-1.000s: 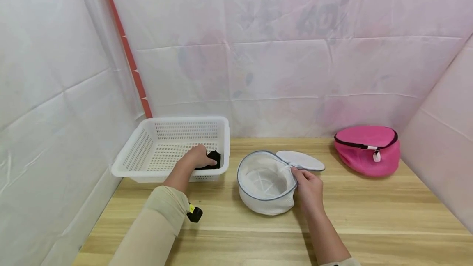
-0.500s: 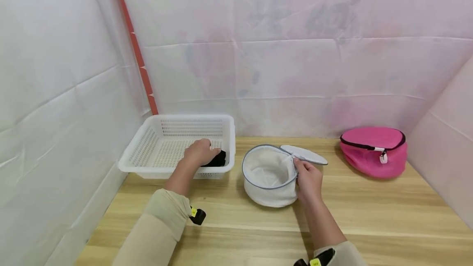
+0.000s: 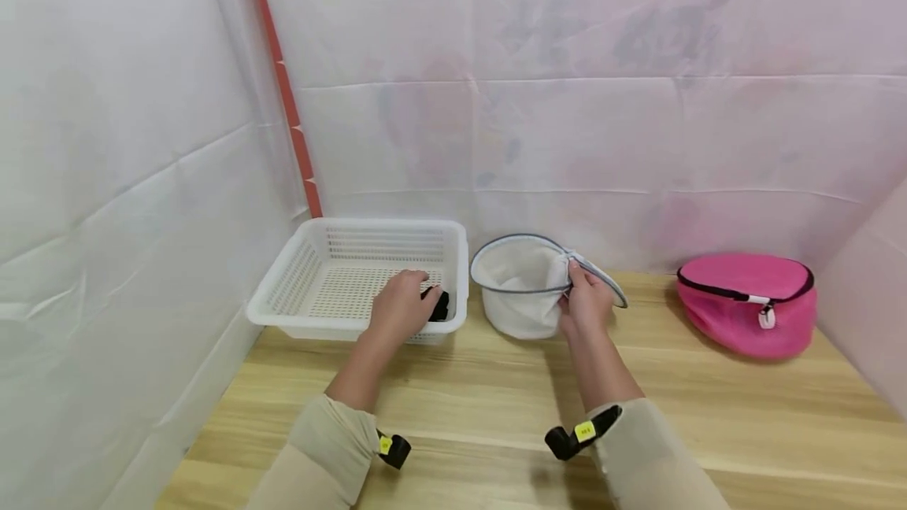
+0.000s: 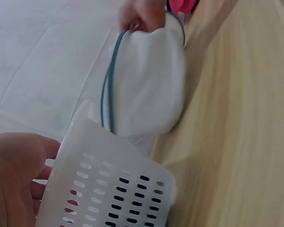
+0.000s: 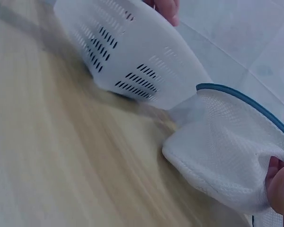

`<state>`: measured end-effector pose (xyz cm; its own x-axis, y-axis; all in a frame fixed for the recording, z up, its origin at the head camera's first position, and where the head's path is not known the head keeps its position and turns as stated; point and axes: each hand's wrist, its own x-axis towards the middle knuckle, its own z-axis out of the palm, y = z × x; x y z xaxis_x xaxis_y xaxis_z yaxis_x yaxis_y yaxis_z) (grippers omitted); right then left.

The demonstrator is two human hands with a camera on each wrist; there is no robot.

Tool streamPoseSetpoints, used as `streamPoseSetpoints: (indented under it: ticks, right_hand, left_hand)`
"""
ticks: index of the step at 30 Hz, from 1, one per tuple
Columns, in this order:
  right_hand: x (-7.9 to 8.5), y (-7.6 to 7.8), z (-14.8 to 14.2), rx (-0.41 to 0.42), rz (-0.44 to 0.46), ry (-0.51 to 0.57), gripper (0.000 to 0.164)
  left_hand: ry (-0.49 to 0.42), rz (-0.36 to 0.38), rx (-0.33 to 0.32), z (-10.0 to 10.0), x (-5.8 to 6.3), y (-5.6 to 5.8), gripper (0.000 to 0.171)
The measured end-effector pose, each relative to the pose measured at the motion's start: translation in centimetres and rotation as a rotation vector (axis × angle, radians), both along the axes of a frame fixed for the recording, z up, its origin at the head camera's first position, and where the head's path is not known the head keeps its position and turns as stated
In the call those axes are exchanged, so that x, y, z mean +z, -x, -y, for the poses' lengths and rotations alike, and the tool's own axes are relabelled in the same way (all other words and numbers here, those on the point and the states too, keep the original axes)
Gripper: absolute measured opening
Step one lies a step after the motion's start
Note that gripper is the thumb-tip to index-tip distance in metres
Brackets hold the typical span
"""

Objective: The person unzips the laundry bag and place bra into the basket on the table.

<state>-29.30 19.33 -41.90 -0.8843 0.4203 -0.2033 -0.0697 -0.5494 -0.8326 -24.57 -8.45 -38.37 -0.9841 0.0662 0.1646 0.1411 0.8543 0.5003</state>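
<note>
My left hand (image 3: 405, 307) reaches over the front wall of a white plastic basket (image 3: 354, 330), its thumb and index finger right at a black item (image 3: 441, 308) lying in the basket's right front corner. The fingertips are partly hidden, and I cannot tell whether they hold it. My right hand (image 3: 590, 301) pinches the rim of a white mesh laundry bag (image 3: 520, 313) with blue trim, close to where its round lid (image 3: 615, 287) joins. The bag's mouth gapes upward, and its near side is creased in toward my fingers. Its left edge comes right beside the basket in the right wrist view.
A pink zipped mesh bag (image 3: 758, 325) with black edging sits at the back right of the wooden table (image 3: 482, 423). White sheeting (image 3: 567, 140) hangs behind and on both sides, with a red strip (image 3: 286, 93) at the back left corner.
My right hand has lifted and pushed the laundry bag back, closer to the basket, and its rim has tilted. The left hand stays over the black item. The head view has shifted left.
</note>
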Motion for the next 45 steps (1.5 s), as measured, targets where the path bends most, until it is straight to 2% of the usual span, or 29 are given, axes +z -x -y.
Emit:
streamPoseSetpoints:
  ticks: [4,6,9,13,16,19,22,25,28,30,32,34,39,45]
  right_hand:
    - [-0.2,0.9,0.0,0.075,-0.034,0.083,0.018]
    - [-0.9,1.2,0.0,0.095,-0.009,0.042,0.019]
    - [-2.2,1.2,0.0,0.085,0.098,-0.161,0.025]
    - [-3.5,1.0,0.1,0.028,0.254,-0.460,0.039]
    - [-3.8,0.7,-0.3,0.035,0.325,-0.573,0.044]
    - [-3.7,0.3,-1.3,0.157,0.393,-0.598,0.035]
    - [-3.4,-0.2,-2.6,0.367,0.449,-0.611,0.047]
    - [-2.9,-0.9,-3.8,0.560,0.466,-0.723,0.058]
    - [-2.2,-1.8,-4.7,0.669,0.434,-0.837,0.061]
    - [-1.6,-2.3,-5.2,0.692,0.398,-0.891,0.061]
    - [-1.1,-2.6,-5.8,0.676,0.335,-0.960,0.060]
    - [-0.8,-2.8,-6.4,0.613,0.235,-1.084,0.056]
    - [0.0,-3.1,-8.6,0.343,-0.015,-1.478,0.037]
    - [1.3,-3.6,-13.0,0.066,-0.163,-1.832,0.022]
  left_hand:
    - [-0.017,-0.062,-0.025,-1.0,-0.5,-0.8,0.041]
    - [-0.013,-0.101,-0.036,-1.4,-0.7,-1.1,0.038]
    - [-0.005,-0.171,-0.055,-1.8,-1.0,-1.4,0.035]
    - [0.007,-0.261,-0.088,-2.6,-1.0,-1.7,0.030]
    - [0.014,-0.339,-0.120,-3.2,-0.9,-1.7,0.027]
    - [0.016,-0.418,-0.150,-3.7,-0.9,-1.8,0.024]
    - [0.004,-0.468,-0.173,-4.2,-0.9,-1.8,0.022]
    - [-0.004,-0.499,-0.190,-4.5,-1.1,-1.8,0.020]
    - [-0.010,-0.536,-0.207,-4.8,-1.3,-1.7,0.019]
    - [-0.018,-0.568,-0.221,-5.1,-1.4,-1.7,0.018]
    - [-0.023,-0.591,-0.246,-5.3,-1.6,-1.7,0.016]
    - [-0.028,-0.602,-0.283,-5.5,-1.7,-1.8,0.015]
    - [-0.013,-0.581,-0.378,-6.1,-2.0,-2.3,0.018]
    - [0.035,-0.501,-0.481,-7.5,-2.4,-3.1,0.024]
